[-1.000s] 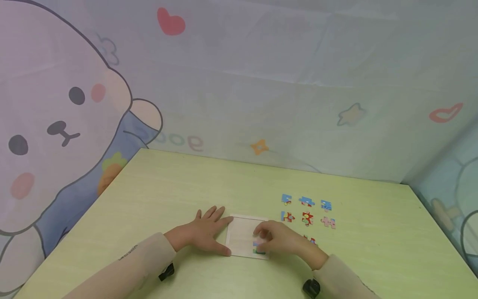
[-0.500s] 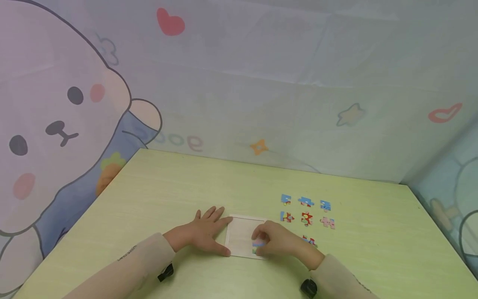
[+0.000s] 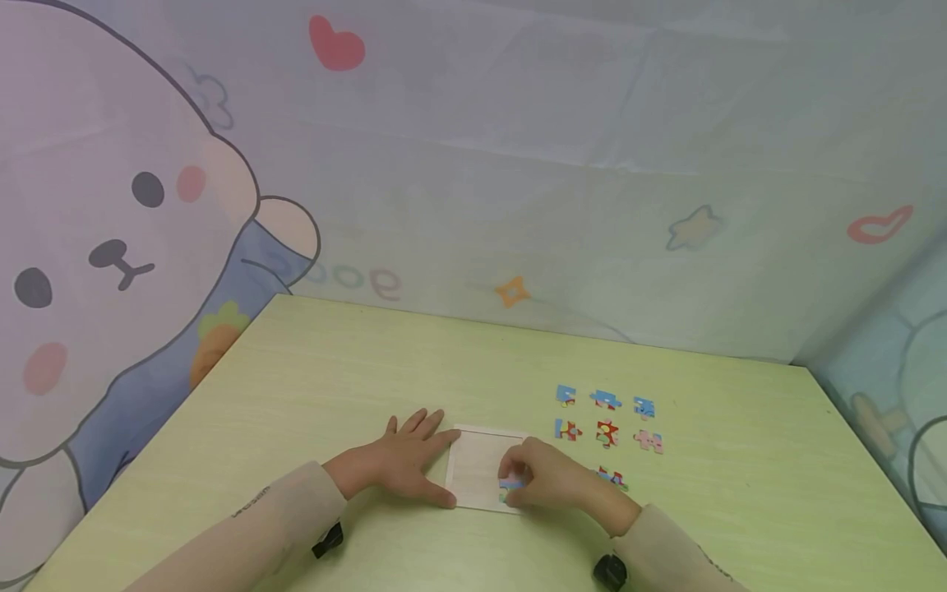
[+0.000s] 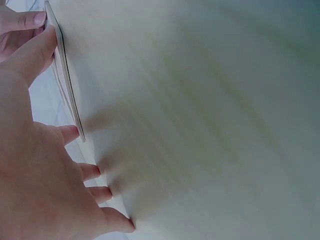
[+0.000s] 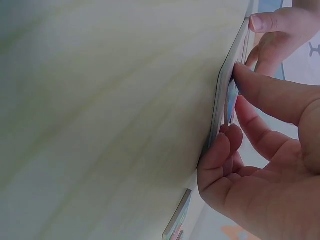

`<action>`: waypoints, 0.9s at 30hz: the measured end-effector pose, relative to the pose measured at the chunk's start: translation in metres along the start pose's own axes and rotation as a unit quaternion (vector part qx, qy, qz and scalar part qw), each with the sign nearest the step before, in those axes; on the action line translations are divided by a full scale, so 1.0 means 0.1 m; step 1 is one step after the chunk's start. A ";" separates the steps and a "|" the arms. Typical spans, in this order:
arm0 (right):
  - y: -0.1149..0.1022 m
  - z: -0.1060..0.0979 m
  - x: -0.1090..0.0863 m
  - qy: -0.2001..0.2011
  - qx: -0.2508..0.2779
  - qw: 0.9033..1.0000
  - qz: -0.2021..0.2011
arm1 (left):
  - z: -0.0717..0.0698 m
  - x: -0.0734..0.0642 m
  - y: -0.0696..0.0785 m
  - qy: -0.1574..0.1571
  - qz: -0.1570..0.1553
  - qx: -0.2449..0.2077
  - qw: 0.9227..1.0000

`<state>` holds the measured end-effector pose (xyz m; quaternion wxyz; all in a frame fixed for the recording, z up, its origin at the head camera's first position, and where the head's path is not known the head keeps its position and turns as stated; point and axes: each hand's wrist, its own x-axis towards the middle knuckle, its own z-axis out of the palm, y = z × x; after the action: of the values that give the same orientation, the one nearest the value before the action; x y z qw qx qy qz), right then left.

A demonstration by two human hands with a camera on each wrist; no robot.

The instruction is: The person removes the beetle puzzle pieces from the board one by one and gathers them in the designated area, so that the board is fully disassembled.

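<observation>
A shallow wooden puzzle tray (image 3: 473, 464) lies on the table in front of me. My left hand (image 3: 403, 464) rests flat with spread fingers, its thumb and index fingertip touching the tray's left edge; the left wrist view shows the other fingertips (image 4: 109, 192) on the table. At the tray's lower right corner, my right hand (image 3: 553, 477) pinches a puzzle piece (image 3: 509, 490) with a pink, blue and green print. In the right wrist view that piece (image 5: 232, 100) sits between thumb and index finger, low inside the tray's rim. The hand covers the tray's right side.
Several loose puzzle pieces lie in rows right of the tray, among them a blue one (image 3: 606, 400), a red one (image 3: 607, 433) and a pink one (image 3: 649, 441). One more piece (image 3: 613, 478) lies just behind my right wrist. A printed cloth (image 3: 473, 164) hangs behind the table.
My right hand has shifted very slightly left with the puzzle piece, staying at the tray's lower right corner. The left hand keeps its place at the tray's edge.
</observation>
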<state>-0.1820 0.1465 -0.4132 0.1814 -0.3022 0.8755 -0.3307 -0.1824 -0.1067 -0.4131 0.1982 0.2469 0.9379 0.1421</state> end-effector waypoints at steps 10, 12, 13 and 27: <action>-0.01 0.00 -0.02 0.010 0.007 1.000 0.000 | 0.01 0.02 -0.02 -0.002 -0.006 0.001 1.000; 0.00 0.00 -0.02 0.012 0.009 1.000 -0.002 | 0.01 0.02 -0.02 -0.002 -0.006 0.003 1.000; 0.00 0.00 -0.02 0.013 0.010 1.000 -0.004 | 0.01 0.02 -0.02 -0.001 -0.005 0.003 1.000; 0.03 -0.03 -0.04 0.016 0.014 1.000 -0.012 | 0.01 0.00 0.01 0.001 -0.003 0.006 1.000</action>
<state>-0.1818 0.1523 -0.4121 0.1675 -0.3049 0.8699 -0.3496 -0.1819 -0.1060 -0.4137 0.1962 0.2447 0.9397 0.1365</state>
